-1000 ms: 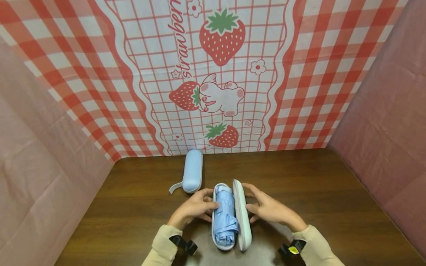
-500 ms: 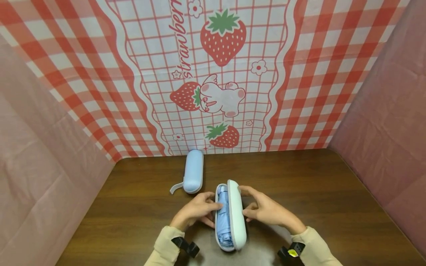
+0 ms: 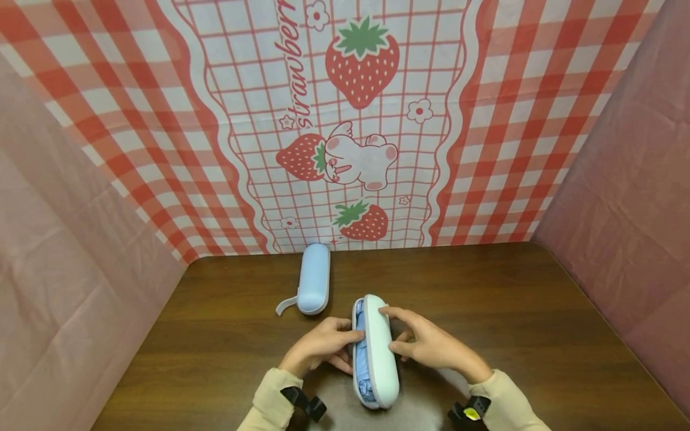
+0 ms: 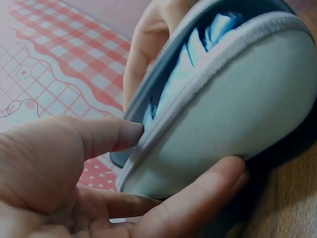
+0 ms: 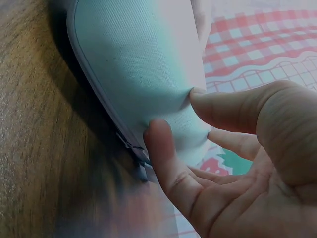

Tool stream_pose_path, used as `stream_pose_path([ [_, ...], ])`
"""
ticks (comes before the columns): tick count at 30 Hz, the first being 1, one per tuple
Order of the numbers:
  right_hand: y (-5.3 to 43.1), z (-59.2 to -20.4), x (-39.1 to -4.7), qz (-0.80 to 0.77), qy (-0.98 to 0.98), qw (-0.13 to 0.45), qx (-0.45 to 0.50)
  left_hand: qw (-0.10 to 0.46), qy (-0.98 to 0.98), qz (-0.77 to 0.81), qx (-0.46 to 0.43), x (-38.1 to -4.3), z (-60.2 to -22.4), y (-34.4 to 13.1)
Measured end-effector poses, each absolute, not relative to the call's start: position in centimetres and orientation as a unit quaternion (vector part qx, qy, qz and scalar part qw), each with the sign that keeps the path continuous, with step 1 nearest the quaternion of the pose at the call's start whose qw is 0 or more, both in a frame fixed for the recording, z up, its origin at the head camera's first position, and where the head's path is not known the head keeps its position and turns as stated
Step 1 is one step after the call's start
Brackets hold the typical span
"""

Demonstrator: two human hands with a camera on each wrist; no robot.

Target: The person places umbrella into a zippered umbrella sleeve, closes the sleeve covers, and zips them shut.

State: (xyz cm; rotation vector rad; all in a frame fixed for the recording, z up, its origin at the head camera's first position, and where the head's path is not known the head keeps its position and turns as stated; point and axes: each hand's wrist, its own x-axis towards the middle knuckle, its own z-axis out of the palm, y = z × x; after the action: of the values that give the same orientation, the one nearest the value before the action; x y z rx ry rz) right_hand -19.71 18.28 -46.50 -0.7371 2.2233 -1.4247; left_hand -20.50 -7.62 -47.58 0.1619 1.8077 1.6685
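Note:
A pale mint-green zip case (image 3: 384,353) stands half closed near the front middle of the table, its lid tilted over a folded light-blue umbrella (image 3: 362,362). At its left side my left hand (image 3: 326,346) grips the lower half. In the left wrist view the thumb (image 4: 111,135) hooks over the zipped rim, while fingers press the outer shell. My right hand (image 3: 428,341) holds the lid from the right; in the right wrist view its thumb and fingertips dent the lid's fabric (image 5: 133,69). Most of the umbrella is hidden under the lid.
A closed light-blue case (image 3: 314,278) with a strap lies behind on the left, close to the strawberry-print cloth (image 3: 361,149) at the back. The wooden table (image 3: 485,287) runs out to pink cloth sides (image 3: 620,197).
The lid has swung leftward from standing open beside the umbrella to covering most of it. My right hand has moved with the lid; my left hand has shifted slightly right with the case.

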Motion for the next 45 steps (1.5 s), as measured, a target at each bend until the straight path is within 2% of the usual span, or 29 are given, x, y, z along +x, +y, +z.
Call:
stream_pose_path([
  [12, 17.5, -46.2, -19.7, -0.482, 0.814, 0.189, -0.264, 0.347, 0.665, 0.661, 0.022, -20.6, -47.1, -7.9],
  [20, 17.2, -46.5, -20.0, -0.439, 0.842, 0.132, -0.286, 0.348, 0.681, 0.644, 0.025, -20.4, -46.5, -7.3],
  [27, 16.6, -46.5, -20.0, -0.451, 0.842, 0.123, -0.269, 0.341, 0.688, 0.640, 0.047, -20.1, -46.6, -6.7],
  [45, 14.3, -44.8, -19.8, -0.459, 0.851, -0.017, -0.253, 0.232, 0.724, 0.642, 0.096, -20.2, -44.9, -6.0],
])
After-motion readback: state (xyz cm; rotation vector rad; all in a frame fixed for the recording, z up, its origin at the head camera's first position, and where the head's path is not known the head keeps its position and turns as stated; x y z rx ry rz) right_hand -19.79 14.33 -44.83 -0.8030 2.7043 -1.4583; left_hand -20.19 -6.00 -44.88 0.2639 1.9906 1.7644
